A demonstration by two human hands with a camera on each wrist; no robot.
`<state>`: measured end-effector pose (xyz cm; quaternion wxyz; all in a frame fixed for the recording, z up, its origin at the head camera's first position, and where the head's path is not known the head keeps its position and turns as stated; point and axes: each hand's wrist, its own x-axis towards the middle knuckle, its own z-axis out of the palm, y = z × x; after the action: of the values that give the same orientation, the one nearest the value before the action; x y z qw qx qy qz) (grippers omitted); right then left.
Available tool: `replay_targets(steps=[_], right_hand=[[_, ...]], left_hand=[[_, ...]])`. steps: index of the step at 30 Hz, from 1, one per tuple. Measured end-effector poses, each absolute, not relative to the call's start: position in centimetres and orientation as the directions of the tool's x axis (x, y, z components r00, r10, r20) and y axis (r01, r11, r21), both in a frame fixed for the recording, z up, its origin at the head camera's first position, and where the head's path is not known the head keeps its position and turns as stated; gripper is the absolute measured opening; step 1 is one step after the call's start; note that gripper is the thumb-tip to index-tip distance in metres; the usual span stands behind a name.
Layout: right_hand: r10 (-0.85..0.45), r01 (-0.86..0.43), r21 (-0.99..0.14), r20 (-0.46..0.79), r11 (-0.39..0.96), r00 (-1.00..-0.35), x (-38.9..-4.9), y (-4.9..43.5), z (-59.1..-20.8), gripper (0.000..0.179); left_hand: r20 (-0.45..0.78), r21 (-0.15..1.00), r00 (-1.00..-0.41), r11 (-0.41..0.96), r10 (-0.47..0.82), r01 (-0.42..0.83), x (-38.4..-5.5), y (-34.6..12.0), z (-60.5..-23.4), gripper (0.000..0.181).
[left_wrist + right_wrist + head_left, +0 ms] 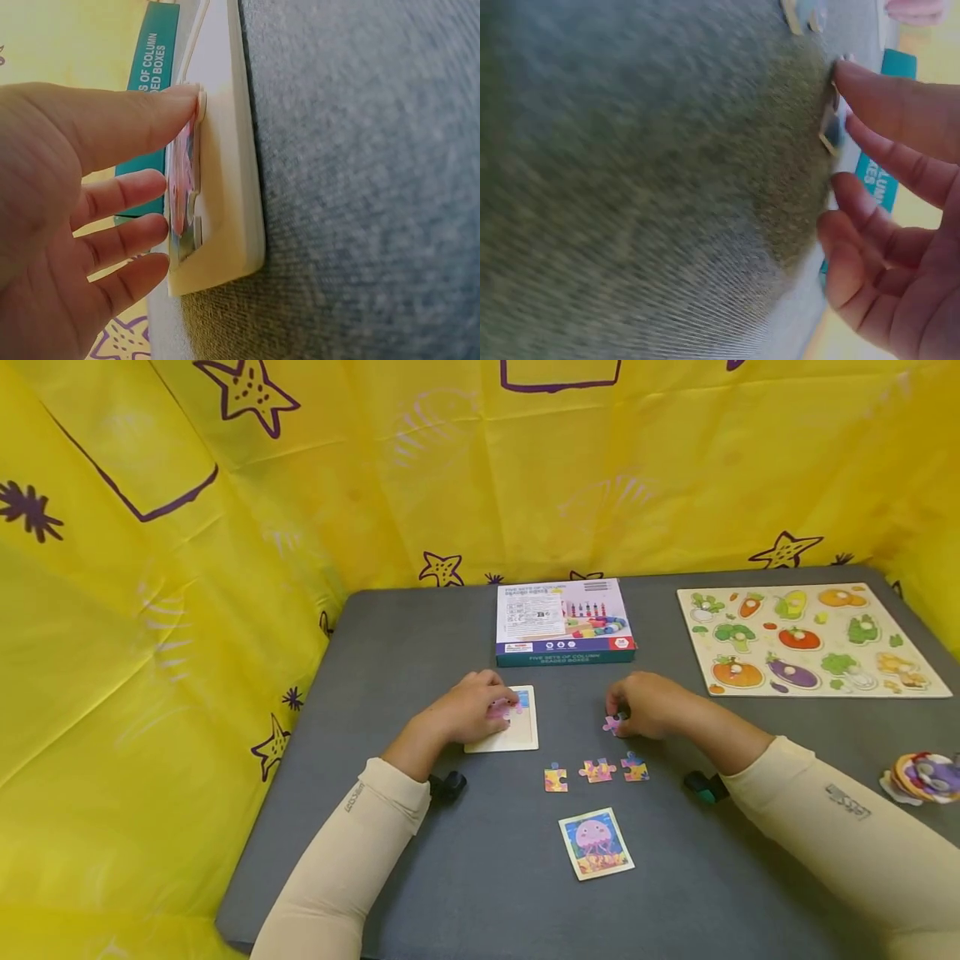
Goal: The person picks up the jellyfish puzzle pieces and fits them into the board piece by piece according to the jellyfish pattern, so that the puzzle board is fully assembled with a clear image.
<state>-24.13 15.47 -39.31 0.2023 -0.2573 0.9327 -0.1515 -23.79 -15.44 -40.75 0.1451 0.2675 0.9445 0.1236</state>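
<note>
My left hand (478, 703) rests over a square wooden puzzle tray (501, 742). In the left wrist view its thumb and fairly straight fingertips touch the pink and blue puzzle pieces (184, 176) lying in the tray, which the hand partly covers in the head view. Between thumb and index finger, my right hand (654, 703) pinches a pink jigsaw piece (612, 724) low over the table. Nearer the person lie loose pieces in a row: a yellow one (556, 778), a pink-and-yellow one (597, 770) and a blue-and-orange one (635, 767).
A jellyfish picture card (597, 843) lies at the front of the grey table (465, 893). Behind the hands is a beaded-toy box (566, 622). A vegetable peg board (813, 643) occupies the back right, and a stack of colourful pieces (922, 778) sits at the right.
</note>
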Motion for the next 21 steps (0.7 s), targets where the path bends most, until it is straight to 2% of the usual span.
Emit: replay_targets(steps=[6, 12, 16, 21], right_hand=[[-0.516, -0.371, -0.434, -0.285, 0.821, -0.808, -23.9, 15.4, -39.4, 0.021], [-0.532, -0.361, -0.507, -0.241, 0.782, -0.812, -24.7, 14.3, -39.1, 0.006], [-0.547, -0.329, -0.591, -0.235, 0.737, -0.804, -25.6, 12.3, -39.0, 0.003], [-0.546, -0.242, -0.67, -0.288, 0.701, -0.787, -26.4, 8.8, -39.2, 0.008]], left_hand=[[-0.205, 0.336, -0.809, 0.816, 0.551, 0.471, -23.8, -15.8, -40.7, 0.037], [-0.219, 0.356, -0.812, 0.819, 0.541, 0.45, -24.0, -16.1, -40.8, 0.036], [-0.215, 0.363, -0.812, 0.816, 0.543, 0.45, -24.3, -16.3, -40.9, 0.035], [-0.206, 0.371, -0.813, 0.813, 0.544, 0.449, -24.4, -16.4, -40.9, 0.035]])
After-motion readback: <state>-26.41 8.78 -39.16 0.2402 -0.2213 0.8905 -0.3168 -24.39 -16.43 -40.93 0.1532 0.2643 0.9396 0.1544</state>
